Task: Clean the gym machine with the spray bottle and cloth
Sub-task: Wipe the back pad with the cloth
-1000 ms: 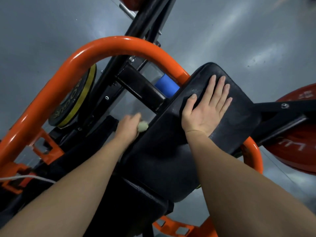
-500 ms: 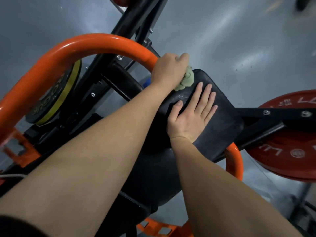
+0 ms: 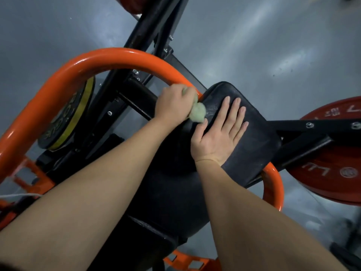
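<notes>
Our left hand [image 3: 173,103] has its fingers curled tight around a wadded pale green cloth [image 3: 198,114], whose loose end sticks out toward 5 o'clock and presses on the upper left edge of the black pad [image 3: 254,141], just beside the orange bar [image 3: 109,59]. Our right hand [image 3: 216,137] lies flat on the pad with fingers straight and slightly spread, pointing to 1 o'clock along the pad's long axis, thumb tip touching the cloth. A red weight plate [image 3: 336,173] sits at 3 o'clock.
</notes>
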Demonstrator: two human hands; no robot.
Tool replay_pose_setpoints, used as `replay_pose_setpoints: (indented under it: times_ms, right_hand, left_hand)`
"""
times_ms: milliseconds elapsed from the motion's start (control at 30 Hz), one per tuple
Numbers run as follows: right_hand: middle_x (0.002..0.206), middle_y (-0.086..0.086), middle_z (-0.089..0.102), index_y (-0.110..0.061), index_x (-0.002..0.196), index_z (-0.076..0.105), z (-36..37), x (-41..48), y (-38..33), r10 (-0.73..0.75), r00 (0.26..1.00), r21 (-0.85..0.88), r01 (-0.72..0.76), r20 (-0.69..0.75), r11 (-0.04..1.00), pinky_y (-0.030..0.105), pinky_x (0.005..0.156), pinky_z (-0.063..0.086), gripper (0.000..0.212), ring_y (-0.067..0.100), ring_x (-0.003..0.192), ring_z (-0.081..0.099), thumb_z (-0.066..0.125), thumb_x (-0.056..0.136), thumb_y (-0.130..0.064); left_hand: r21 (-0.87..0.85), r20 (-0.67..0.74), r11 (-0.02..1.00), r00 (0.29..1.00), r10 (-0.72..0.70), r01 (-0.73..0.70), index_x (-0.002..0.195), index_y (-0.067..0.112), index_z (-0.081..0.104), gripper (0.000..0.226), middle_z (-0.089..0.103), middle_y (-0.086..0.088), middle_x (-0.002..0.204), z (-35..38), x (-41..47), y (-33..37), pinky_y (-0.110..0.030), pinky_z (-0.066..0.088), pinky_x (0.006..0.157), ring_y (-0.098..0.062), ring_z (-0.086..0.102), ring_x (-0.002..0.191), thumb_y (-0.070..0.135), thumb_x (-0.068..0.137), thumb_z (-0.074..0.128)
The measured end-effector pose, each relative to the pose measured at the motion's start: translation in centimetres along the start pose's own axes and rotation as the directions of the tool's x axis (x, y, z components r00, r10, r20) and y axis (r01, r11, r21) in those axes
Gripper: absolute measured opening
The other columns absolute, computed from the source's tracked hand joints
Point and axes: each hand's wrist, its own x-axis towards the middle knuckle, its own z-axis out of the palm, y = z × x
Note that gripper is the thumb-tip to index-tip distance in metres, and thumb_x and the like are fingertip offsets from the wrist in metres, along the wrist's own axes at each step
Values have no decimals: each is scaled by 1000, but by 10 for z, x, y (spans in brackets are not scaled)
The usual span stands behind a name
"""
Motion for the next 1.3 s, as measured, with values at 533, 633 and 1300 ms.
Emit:
replay_pose_setpoints:
  times_ms: [533, 633, 1300]
  right_hand:
    - [169, 10, 17, -12, 161, 24, -3, 0, 0, 7, 1000, -8, -7, 24, 1000, 56, 125, 8, 75, 30, 157, 11, 46, 94, -37]
    - [169, 10, 17, -12, 161, 24, -2, 0, 0, -1, 1000, -7, 1, 23, 1000, 56, 125, 8, 75, 30, 157, 11, 45, 94, -37]
    - [170, 9, 13, -14, 162, 19, -5, 0, 1, 13, 997, 7, -13, 75, 1000, 56, 125, 6, 77, 30, 157, 7, 44, 94, -39]
  left_hand:
    - [123, 259, 940, 905, -339, 317, 54, 16, 45, 45, 51, -3, 59, -35, -52, -58, -35, 33, 58, -25, 52, 66, 32, 96, 49]
    - [72, 181, 971, 954, -239, 230, 49, 16, 48, 48, 48, 3, 51, -27, -31, -35, -34, 34, 62, -31, 58, 73, 29, 95, 52]
    - [26, 330, 956, 900, -286, 294, 64, 22, 62, 42, 59, 7, 67, -27, -44, -63, -36, 41, 70, -15, 55, 73, 38, 99, 49]
